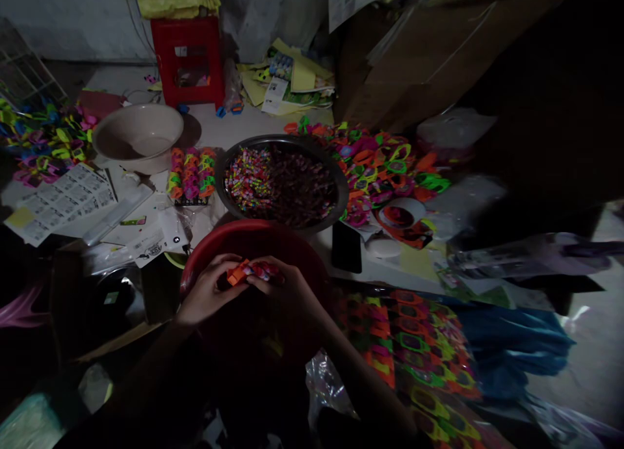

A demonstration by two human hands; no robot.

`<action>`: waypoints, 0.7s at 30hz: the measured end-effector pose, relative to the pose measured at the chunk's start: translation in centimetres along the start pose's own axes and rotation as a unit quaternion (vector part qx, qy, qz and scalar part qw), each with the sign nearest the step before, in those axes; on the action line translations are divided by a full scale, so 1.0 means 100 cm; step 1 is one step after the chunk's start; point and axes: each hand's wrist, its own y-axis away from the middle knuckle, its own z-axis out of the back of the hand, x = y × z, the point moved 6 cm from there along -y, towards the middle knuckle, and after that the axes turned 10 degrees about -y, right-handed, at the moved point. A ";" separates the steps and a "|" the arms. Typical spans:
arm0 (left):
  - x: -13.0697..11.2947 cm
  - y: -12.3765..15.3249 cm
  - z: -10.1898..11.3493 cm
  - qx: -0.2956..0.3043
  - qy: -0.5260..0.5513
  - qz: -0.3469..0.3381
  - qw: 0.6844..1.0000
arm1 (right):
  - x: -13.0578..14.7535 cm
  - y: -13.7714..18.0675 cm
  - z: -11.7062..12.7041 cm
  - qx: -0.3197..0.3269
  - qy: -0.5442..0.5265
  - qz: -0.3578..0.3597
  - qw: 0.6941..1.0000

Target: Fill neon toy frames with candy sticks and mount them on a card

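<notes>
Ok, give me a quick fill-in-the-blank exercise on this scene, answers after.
1. The left hand and right hand are over a ____ basin.
2. The left hand holds a bright ____ piece.
3. In the picture, the phone-like black slab lies to the ____ of that basin.
4. Something ____ lies on top of the stool.

Missing words: red; orange; right; yellow.

Orange-red piece (238, 273) partly behind hands (210, 292) (291, 288)

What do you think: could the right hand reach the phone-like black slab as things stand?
Probably yes: the black slab lies uncovered, right of the red basin, though the right hand is holding colourful pieces.
</notes>
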 end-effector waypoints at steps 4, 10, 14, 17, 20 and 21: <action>-0.006 0.003 0.009 -0.039 0.013 0.014 0.999 | 0.003 -0.001 0.006 -0.010 0.019 0.003 1.000; -0.014 0.003 0.017 -0.048 -0.116 -0.001 0.992 | 0.030 0.007 0.000 0.049 0.166 0.148 0.974; -0.018 0.003 0.021 -0.045 -0.173 -0.010 0.984 | 0.045 0.014 -0.007 0.092 0.296 0.233 0.922; -0.021 0.003 0.021 -0.026 -0.218 -0.019 0.976 | 0.055 0.017 -0.011 0.124 0.350 0.262 0.891; -0.025 0.003 0.020 -0.006 -0.266 -0.039 0.963 | 0.062 0.019 -0.014 0.149 0.393 0.279 0.863; -0.027 0.003 0.020 -0.002 -0.281 -0.048 0.958 | 0.064 0.019 -0.014 0.154 0.408 0.282 0.855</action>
